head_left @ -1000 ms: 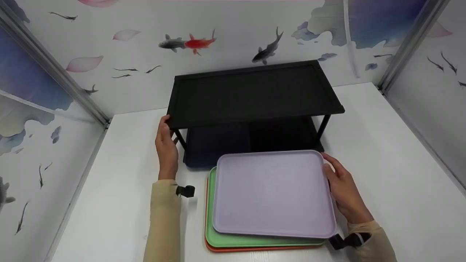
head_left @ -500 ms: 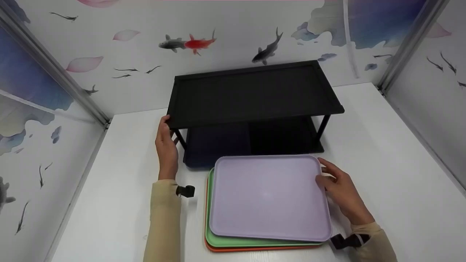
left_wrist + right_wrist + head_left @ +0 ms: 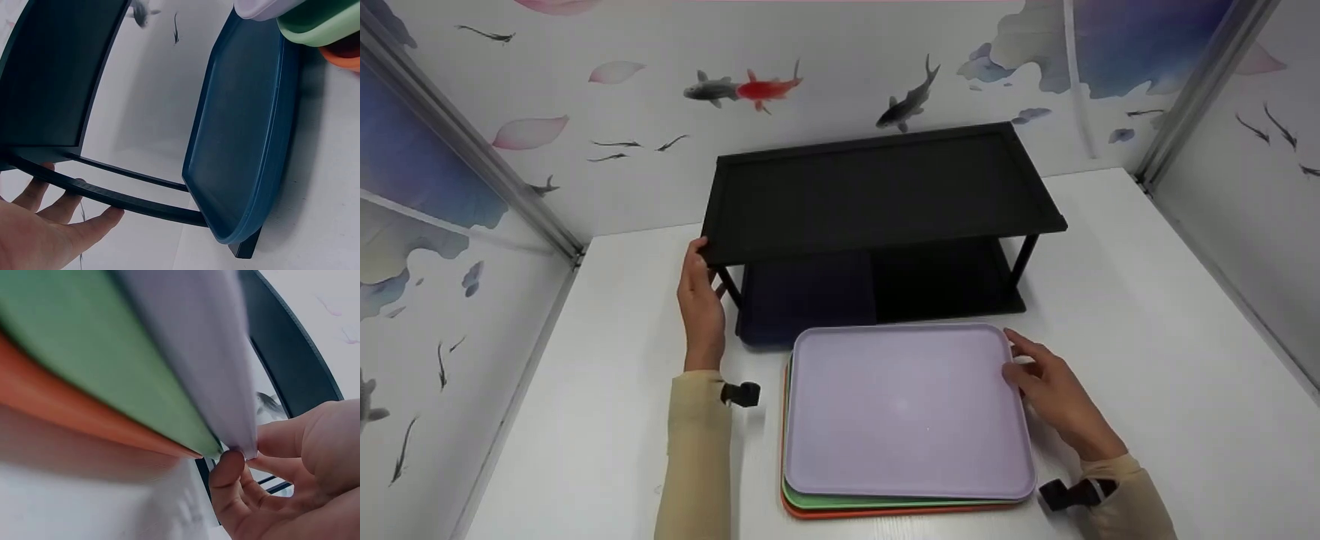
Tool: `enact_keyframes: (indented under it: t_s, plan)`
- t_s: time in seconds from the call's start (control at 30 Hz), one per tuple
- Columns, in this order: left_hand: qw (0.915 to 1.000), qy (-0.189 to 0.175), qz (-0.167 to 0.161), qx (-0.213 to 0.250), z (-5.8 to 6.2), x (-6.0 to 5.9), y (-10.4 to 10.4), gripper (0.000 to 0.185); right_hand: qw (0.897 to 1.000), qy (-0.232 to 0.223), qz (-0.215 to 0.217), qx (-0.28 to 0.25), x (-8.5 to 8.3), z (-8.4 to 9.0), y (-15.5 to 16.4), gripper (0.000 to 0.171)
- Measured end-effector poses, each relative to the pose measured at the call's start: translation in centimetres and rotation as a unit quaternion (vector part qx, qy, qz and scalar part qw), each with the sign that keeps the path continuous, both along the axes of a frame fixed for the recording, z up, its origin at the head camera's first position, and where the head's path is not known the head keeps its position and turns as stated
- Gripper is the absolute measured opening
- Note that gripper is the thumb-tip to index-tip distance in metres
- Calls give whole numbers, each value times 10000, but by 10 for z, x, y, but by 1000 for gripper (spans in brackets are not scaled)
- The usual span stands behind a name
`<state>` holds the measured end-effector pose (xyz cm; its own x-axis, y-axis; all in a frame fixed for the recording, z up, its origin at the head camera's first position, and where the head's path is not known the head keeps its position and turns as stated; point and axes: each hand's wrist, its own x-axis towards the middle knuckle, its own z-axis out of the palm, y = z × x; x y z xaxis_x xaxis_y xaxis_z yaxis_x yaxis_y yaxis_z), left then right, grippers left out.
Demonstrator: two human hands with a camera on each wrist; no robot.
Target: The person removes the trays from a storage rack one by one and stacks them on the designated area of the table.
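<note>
My right hand (image 3: pixel 1054 394) pinches the right rim of the purple tray (image 3: pixel 904 412), thumb on top and fingers curled under the edge. In my right wrist view the rim sits between my thumb and fingertips (image 3: pixel 228 467). The purple tray lies on top of the green tray (image 3: pixel 885 502), and that one lies on the orange tray (image 3: pixel 877 513). The stack sits on the white table (image 3: pixel 1147 337), just in front of the black rack (image 3: pixel 877 191).

My left hand (image 3: pixel 701 304) is at the left end of the rack. Its fingers are mostly straight and touch the thin bar (image 3: pixel 107 197) there, so it steadies the rack and holds nothing. A blue tray (image 3: pixel 242 140) already lies on the low shelf, on the left side.

I think I am at the start of picking up the purple tray. Next I would need to lift its right edge clear of the green one, then keep it flat and low to slide it in.

The gap under the top shelf looks tight. The right half of the low shelf looks free, but it is dark in there, so I cannot be sure. The right post (image 3: pixel 1026 259) stands close to the way in. The table to my right has lots of room.
</note>
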<state>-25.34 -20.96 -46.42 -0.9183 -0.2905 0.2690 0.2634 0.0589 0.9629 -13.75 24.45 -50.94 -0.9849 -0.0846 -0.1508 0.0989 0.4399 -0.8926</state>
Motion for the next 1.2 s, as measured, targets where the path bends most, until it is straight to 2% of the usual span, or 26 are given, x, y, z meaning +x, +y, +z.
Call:
enact_keyframes:
  t_s: [0.27, 0.57, 0.73, 0.93, 1.07, 1.2]
  plan:
    - [10000, 28, -30, -60, 0, 1, 0, 49, 9996, 49, 141, 245, 2, -2, -4, 58]
    - [10000, -8, -13, -79, 0, 0, 0, 49, 9996, 15, 223, 187, 3, -4, -7, 58]
    - [10000, 12, 18, -47, 1, 1, -1, 48, 9996, -210, 186, -51, 0, -2, -5, 59]
    - [10000, -71, 8, -18, 6, 4, 1, 46, 9994, -235, 124, -224, -7, 17, -4, 59]
    - [10000, -91, -40, 2, 18, 12, 6, 46, 9992, -73, 288, -268, -18, 37, -16, 60]
    - [10000, -76, -59, 4, 28, 20, 10, 46, 9969, -2, 589, -531, -36, 59, -38, 59]
